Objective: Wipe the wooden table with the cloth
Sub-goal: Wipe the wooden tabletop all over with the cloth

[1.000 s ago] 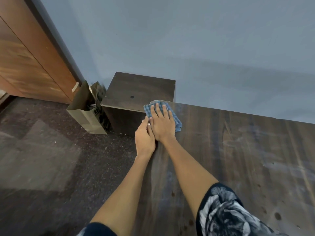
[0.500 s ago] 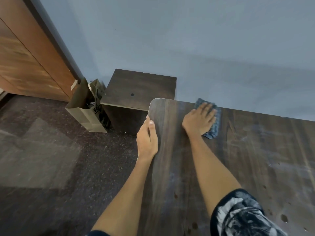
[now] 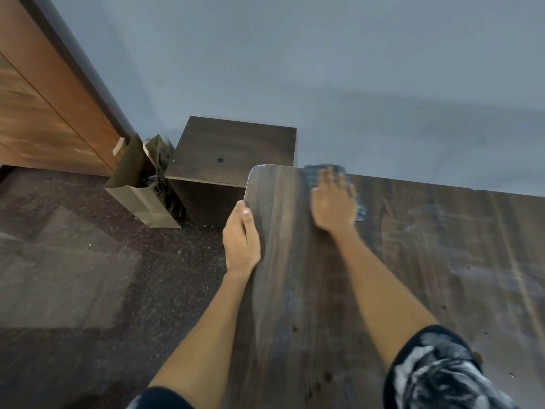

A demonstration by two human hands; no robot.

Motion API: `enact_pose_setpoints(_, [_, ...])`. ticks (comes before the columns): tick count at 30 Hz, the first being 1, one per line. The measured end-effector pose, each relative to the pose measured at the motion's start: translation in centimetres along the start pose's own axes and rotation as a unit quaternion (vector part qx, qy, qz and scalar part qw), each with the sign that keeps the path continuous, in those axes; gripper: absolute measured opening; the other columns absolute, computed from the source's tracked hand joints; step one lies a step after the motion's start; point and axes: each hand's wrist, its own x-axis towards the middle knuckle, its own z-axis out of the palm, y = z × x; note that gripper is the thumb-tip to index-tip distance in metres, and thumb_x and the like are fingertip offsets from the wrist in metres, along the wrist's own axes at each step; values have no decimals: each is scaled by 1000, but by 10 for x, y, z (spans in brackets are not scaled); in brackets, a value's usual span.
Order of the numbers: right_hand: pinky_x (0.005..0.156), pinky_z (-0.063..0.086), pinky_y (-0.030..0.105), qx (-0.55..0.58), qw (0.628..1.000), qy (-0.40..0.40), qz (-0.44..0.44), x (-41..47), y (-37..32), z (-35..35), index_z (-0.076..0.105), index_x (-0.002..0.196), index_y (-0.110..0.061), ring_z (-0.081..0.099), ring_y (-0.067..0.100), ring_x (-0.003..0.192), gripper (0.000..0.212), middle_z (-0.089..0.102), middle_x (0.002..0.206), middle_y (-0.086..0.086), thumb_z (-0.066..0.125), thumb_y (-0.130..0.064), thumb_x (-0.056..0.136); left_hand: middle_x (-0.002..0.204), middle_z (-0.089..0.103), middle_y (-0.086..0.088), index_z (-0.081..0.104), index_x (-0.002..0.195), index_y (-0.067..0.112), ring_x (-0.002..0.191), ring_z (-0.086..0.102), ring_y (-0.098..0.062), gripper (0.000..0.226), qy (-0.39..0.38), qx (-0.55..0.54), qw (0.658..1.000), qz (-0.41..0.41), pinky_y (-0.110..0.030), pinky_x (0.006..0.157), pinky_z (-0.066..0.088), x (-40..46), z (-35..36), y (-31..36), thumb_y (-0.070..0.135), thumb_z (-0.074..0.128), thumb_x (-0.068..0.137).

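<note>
The dark wooden table (image 3: 442, 261) fills the right half of the view, with its rounded far left corner near the wall. A blue checked cloth (image 3: 310, 175) lies on the table by the far edge, a little right of that corner. My right hand (image 3: 333, 202) presses flat on the cloth with fingers spread toward the wall, covering most of it, and both are motion-blurred. My left hand (image 3: 241, 237) grips the table's left edge, thumb on top and fingers hidden down the side.
A low dark wooden cabinet (image 3: 230, 149) stands against the wall just beyond the table's left corner. A brown paper bag (image 3: 135, 190) leans beside it on the dark speckled floor. A brown wooden door (image 3: 44, 113) is at far left. Pale smears mark the table's right part.
My right hand slid the cloth from the far left corner rightward along the far edge, and its fingers now point toward the wall. My left hand stayed on the left edge.
</note>
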Motion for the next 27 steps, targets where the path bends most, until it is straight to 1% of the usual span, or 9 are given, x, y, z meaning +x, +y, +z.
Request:
enact_pose_setpoints(4, [119, 4, 44, 35, 984, 13, 175, -11, 82, -18, 11, 152, -11, 4, 25, 147, 55, 6, 160, 6, 20, -31, 102, 132, 53, -14, 49, 129, 1, 127, 45, -21, 64, -8, 10, 1000, 19, -35, 110, 35, -1, -1, -2, 49, 21, 96])
enact_pose_setpoints(8, [118, -1, 42, 55, 966, 18, 250, -13, 62, -16, 6, 152, -8, -2, 29, 147, 57, 3, 160, 9, 21, -30, 101, 130, 55, -15, 52, 127, 2, 125, 47, -23, 66, -2, 4, 1000, 6, -36, 109, 35, 1, 0, -1, 51, 23, 95])
enact_pose_setpoints(10, [118, 2, 42, 55, 976, 13, 212, -12, 24, -11, 7, 151, -7, 0, 30, 147, 58, 4, 160, 11, 23, -30, 101, 113, 61, -22, 57, 113, -3, 112, 56, -32, 77, -2, -13, 1000, 1, -41, 102, 42, 4, -1, -1, 60, 19, 91])
enact_pose_setpoints(13, [118, 5, 41, 43, 997, -6, 70, -22, -54, 8, 9, 151, -9, 2, 29, 147, 58, 6, 159, 10, 25, -30, 101, 95, 57, -35, 50, 88, -13, 98, 55, -46, 76, 5, -39, 999, -14, -40, 98, 44, 4, -2, 0, 58, 24, 92])
enact_pose_setpoints(16, [119, 1, 38, 16, 996, -52, -66, -39, -119, 24, 0, 152, -12, -5, 26, 147, 56, -2, 160, 7, 19, -32, 103, 104, 67, -15, 64, 97, 0, 105, 59, -18, 68, 12, -83, 996, -42, -31, 95, 44, 3, -8, 4, 57, 30, 82])
enact_pose_setpoints(19, [118, -2, 35, -8, 989, -73, -131, -43, -127, 26, -3, 152, -14, -6, 23, 147, 57, -4, 160, 3, 21, -33, 103, 94, 64, 12, 65, 96, 19, 89, 58, 3, 48, 13, -112, 992, -54, -22, 87, 47, -1, -12, 9, 52, 33, 82])
enact_pose_setpoints(21, [118, 0, 37, -6, 988, -67, -136, -40, -111, 24, 0, 152, -17, -4, 22, 147, 57, -2, 160, 1, 22, -36, 103, 111, 63, 6, 62, 111, 7, 105, 52, 9, 59, -7, -72, 997, -13, -11, 92, 38, -6, -12, 7, 51, 30, 87])
enact_pose_setpoints(24, [117, 6, 41, 23, 997, -36, -60, -28, -64, 16, 13, 152, -16, 8, 24, 147, 54, 11, 160, 2, 24, -34, 101, 137, 49, -11, 47, 131, 0, 129, 41, -12, 79, -23, -37, 999, -13, -19, 105, 30, -10, -12, 5, 61, 27, 84])
enact_pose_setpoints(27, [117, 9, 44, 28, 998, -1, 58, -25, 15, -1, 15, 151, -11, 11, 27, 146, 55, 13, 159, 7, 24, -32, 101, 141, 45, -11, 42, 135, 2, 132, 39, -18, 73, -37, -20, 999, -13, -21, 106, 28, -10, -14, 8, 56, 30, 88])
